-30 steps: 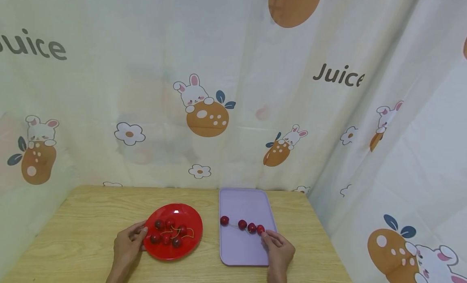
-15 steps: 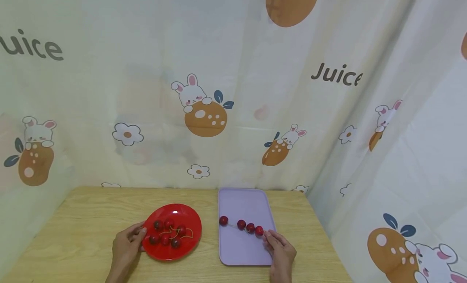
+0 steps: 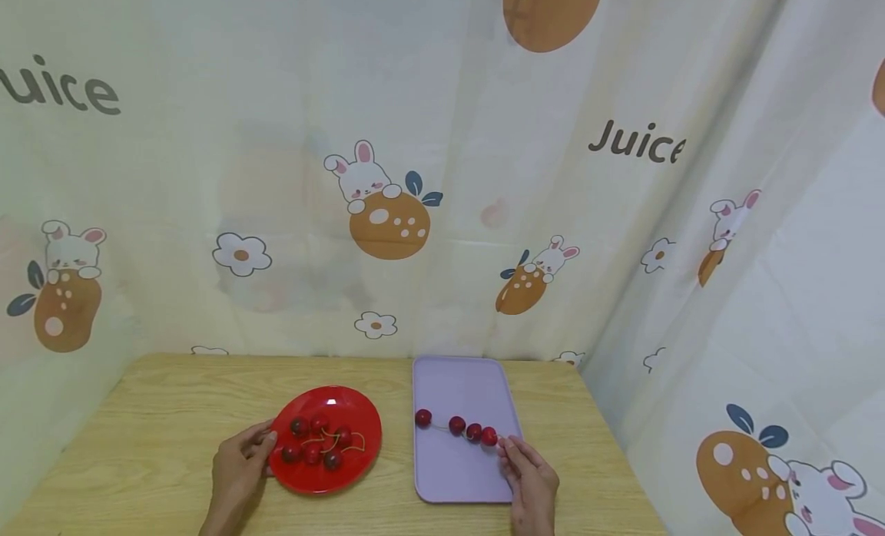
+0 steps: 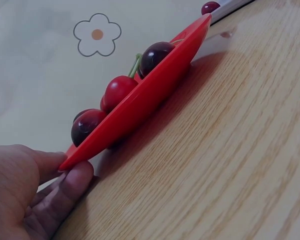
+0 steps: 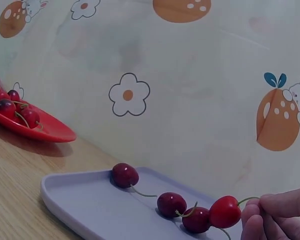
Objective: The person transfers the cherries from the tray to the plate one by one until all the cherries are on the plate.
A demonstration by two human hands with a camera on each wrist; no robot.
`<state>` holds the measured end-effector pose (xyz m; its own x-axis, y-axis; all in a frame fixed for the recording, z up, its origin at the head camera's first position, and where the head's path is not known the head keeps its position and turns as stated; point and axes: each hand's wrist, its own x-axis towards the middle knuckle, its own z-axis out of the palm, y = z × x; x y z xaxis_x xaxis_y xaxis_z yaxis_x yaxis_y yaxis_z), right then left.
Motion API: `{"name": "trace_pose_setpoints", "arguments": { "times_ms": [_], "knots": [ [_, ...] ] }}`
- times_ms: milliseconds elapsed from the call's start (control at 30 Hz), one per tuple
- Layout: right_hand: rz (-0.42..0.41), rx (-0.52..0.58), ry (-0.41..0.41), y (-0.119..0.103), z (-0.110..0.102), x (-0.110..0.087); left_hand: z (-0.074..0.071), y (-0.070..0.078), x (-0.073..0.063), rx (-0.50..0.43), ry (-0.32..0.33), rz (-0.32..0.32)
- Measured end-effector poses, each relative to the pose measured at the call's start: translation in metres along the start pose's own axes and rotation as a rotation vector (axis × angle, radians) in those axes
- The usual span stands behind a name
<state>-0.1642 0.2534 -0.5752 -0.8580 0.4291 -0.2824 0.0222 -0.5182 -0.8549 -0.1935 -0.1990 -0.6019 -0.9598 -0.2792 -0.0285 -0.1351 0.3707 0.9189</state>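
My left hand (image 3: 238,463) pinches the left rim of a round red plate (image 3: 366,413), thumb above and fingers below in the left wrist view. Several dark red cherries (image 4: 121,91) with green stems lie bunched on that plate. On the right, my right hand (image 3: 532,478) pinches the stem (image 5: 247,199) of a bright red cherry (image 5: 225,212) between thumb and fingertips. This cherry is at the right end of a row on a lilac tray (image 3: 459,382). Two darker cherries sit close beside it, and another cherry (image 3: 423,418) lies apart near the tray's left edge.
Both the plate and the tray rest on a light wood-grain table (image 3: 187,390), with a strip of table between them. A pale curtain (image 3: 297,183) printed with rabbits, fruit and flowers hangs behind and along the sides.
My right fingertips have shifted slightly right, from beside the bright red cherry's body to its stem, so more of the cherry shows. My left hand and the plate look unchanged.
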Motion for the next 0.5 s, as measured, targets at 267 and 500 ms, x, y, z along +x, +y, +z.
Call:
{"name": "trace_pose_setpoints", "arguments": {
  "times_ms": [267,500],
  "knots": [
    [0.032,0.014,-0.027,0.0020,0.0023,-0.0008,-0.0007,0.0000,-0.0007,-0.006,-0.004,-0.014],
    [0.047,0.012,-0.041,0.0009,0.0070,-0.0024,-0.0008,0.0001,-0.0001,-0.015,-0.010,-0.024]
  ]
}}
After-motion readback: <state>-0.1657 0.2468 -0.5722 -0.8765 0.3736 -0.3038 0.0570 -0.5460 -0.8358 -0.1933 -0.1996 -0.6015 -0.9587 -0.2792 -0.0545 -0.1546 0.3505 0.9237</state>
